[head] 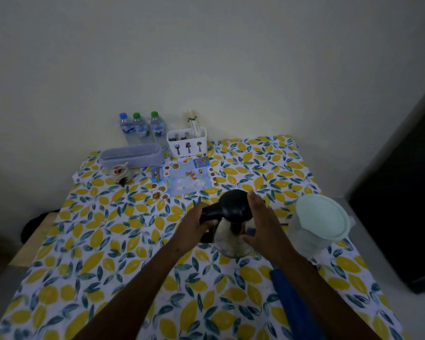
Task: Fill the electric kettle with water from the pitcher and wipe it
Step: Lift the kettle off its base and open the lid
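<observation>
A steel electric kettle (228, 239) with a black lid and black handle stands in the middle of the lemon-print tablecloth (108, 253). My left hand (194, 224) is wrapped around the kettle's handle. My right hand (260, 222) rests against the kettle's right side, fingers reaching over the lid's edge, thumb on the steel body. A clear plastic pitcher (317, 229) with a pale green lid stands just right of the kettle. A blue cloth (287, 290) lies on the table under my right forearm.
Three water bottles (142, 128) line the wall at the back. A white cutlery holder (187, 143), a long grey box (133, 155), a small ceramic jar (120, 173) and a printed mat (184, 177) lie beyond the kettle. A dark cabinet (402, 204) stands at right.
</observation>
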{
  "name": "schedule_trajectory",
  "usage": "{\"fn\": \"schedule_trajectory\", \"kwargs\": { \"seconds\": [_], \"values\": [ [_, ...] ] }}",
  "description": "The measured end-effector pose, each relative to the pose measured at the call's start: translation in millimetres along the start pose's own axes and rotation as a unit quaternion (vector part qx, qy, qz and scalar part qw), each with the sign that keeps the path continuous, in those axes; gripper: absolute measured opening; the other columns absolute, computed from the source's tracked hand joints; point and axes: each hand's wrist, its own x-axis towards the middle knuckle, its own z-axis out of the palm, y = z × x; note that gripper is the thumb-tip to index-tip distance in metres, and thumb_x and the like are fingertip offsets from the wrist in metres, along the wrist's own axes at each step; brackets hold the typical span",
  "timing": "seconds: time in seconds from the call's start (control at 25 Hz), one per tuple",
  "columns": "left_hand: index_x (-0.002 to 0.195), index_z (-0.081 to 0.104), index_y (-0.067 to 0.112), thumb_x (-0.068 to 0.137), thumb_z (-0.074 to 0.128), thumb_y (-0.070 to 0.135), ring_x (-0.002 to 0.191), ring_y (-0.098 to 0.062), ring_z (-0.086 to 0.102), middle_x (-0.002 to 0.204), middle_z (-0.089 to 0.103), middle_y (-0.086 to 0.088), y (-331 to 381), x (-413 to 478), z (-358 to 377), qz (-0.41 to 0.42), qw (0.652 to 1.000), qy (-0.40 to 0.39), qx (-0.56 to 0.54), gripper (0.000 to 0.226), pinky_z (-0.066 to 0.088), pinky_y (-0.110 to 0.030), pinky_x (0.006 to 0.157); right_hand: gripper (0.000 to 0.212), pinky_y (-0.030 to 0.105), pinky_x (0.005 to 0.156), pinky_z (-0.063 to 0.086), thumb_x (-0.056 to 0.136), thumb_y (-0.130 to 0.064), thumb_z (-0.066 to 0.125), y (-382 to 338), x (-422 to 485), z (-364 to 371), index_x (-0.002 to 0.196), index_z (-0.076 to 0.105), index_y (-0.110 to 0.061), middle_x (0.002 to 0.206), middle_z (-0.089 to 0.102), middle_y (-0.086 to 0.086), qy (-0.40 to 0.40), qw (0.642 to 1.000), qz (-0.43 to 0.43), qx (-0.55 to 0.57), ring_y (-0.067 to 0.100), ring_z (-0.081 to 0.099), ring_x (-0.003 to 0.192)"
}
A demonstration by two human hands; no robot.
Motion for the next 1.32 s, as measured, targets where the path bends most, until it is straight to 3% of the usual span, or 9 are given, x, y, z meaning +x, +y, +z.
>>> {"fn": "schedule_trajectory", "kwargs": {
  "seconds": [0.2,0.4,0.52,0.68,0.84,0.92,1.0,1.08,1.32],
  "values": [
    [0.114,0.049,0.013,0.094,0.06,0.029,0.091,-0.025,0.06,0.104,0.059,-0.01,-33,-68,-41,-0.056,0.998,-0.035,-0.011,0.028,0.045,-0.031,0.073,0.117,0.04,0.118,-0.005,0.076,-0.052,0.071,-35,-29,56,0.142,-0.025,-0.038,0.156,-0.01,-0.014,-0.048,0.998,-0.017,-0.023,0.009,-0.014,0.146],
    [0.118,0.05,0.02,0.092,0.062,0.031,0.096,-0.012,0.062,0.11,0.061,0.001,-61,-107,-48,-0.074,0.995,-0.068,-0.018,0.03,0.047,-0.025,0.077,0.118,0.042,0.12,-0.004,0.073,-0.072,0.056,-52,-65,96,0.145,-0.021,-0.02,0.16,-0.01,0.001,-0.062,0.994,0.004,-0.092,0.021,-0.011,0.148],
    [0.118,0.05,0.021,0.092,0.063,0.029,0.096,-0.012,0.062,0.111,0.061,0.0,-74,-118,-42,-0.074,0.994,-0.072,-0.019,0.03,0.048,-0.027,0.076,0.114,0.041,0.119,-0.003,0.076,-0.072,0.053,-58,-79,103,0.147,-0.016,-0.015,0.159,-0.014,0.003,-0.084,0.99,0.02,-0.113,0.024,-0.012,0.148],
    [0.12,0.051,0.011,0.094,0.061,0.023,0.102,-0.023,0.057,0.112,0.057,-0.009,-77,-125,-33,-0.042,0.999,-0.03,-0.006,0.031,0.048,-0.034,0.086,0.105,0.043,0.12,0.001,0.082,-0.067,0.05,-62,-88,102,0.15,-0.005,-0.008,0.158,-0.016,0.005,-0.077,0.988,0.017,-0.13,0.024,-0.012,0.148],
    [0.128,0.049,0.015,0.088,0.057,0.054,0.111,-0.021,0.053,0.122,0.056,-0.006,-54,-123,-13,0.01,0.993,0.044,0.112,0.056,0.044,-0.038,0.099,0.104,0.054,0.115,0.021,0.078,-0.066,0.058,-67,-93,102,0.148,0.018,-0.001,0.159,0.012,0.015,-0.037,0.984,0.008,-0.175,0.036,0.013,0.146],
    [0.131,0.047,0.018,0.086,0.05,0.065,0.118,-0.023,0.052,0.127,0.057,-0.004,-41,-116,1,-0.002,0.979,0.072,0.188,0.065,0.033,-0.046,0.111,0.102,0.057,0.112,0.026,0.078,-0.07,0.051,-68,-94,102,0.146,0.024,0.0,0.157,0.022,0.017,-0.036,0.98,0.012,-0.196,0.033,0.021,0.144],
    [0.133,0.046,0.019,0.083,0.047,0.071,0.125,-0.022,0.05,0.131,0.057,-0.002,-34,-111,13,-0.047,0.972,0.098,0.21,0.073,0.019,-0.05,0.118,0.103,0.057,0.112,0.025,0.078,-0.075,0.041,-67,-94,102,0.147,0.023,-0.002,0.157,0.019,0.015,-0.043,0.977,0.023,-0.208,0.027,0.01,0.148],
    [0.132,0.046,0.018,0.081,0.047,0.072,0.126,-0.022,0.05,0.13,0.058,-0.003,-30,-110,20,-0.066,0.965,0.12,0.225,0.074,0.018,-0.05,0.119,0.106,0.058,0.113,0.022,0.076,-0.076,0.046,-67,-94,103,0.148,0.02,-0.003,0.159,0.014,0.014,-0.046,0.977,0.033,-0.206,0.022,-0.007,0.147],
    [0.137,0.043,0.009,0.093,0.042,0.055,0.123,-0.027,0.051,0.132,0.057,-0.009,-25,-114,25,-0.037,0.953,0.144,0.263,0.064,0.033,-0.044,0.112,0.109,0.06,0.107,0.034,0.07,-0.074,0.059,-68,-96,103,0.147,0.026,-0.003,0.156,0.022,0.013,-0.049,0.983,0.035,-0.174,0.02,0.004,0.147]
  ]
}}
